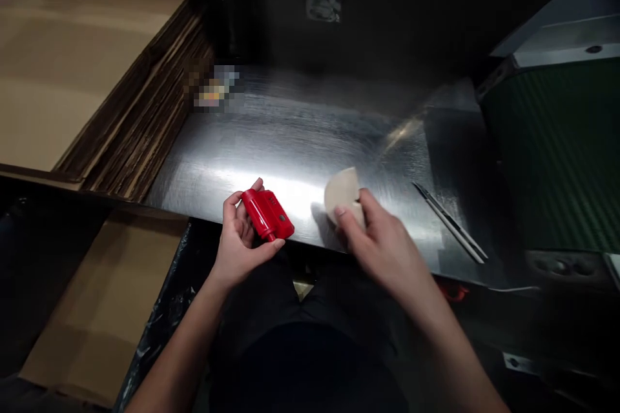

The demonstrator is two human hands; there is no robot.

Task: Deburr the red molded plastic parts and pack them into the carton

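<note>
My left hand (pixel 239 239) is closed around a glossy red plastic part (pixel 268 214) with a rounded barrel and a flat side plate. It holds the part just above the front edge of the metal table (pixel 290 122). To the right, my right hand (pixel 375 229) pinches a pale beige semicircular pad (pixel 343 193) between thumb and fingers. Some blur softens the pad, and its material is hard to make out. A gap separates the pad from the red part. Two slim pen-like tools (pixel 450 222), one with a dark pointed tip, lie on the table right of my right hand.
A tall stack of brown cardboard sheets (pixel 87 64) stands at the left. Below it is another cardboard piece (pixel 111 310) beside black plastic. A green ribbed conveyor belt (pixel 557 155) runs along the right. A dark panel (pixel 411 19) rises behind the table.
</note>
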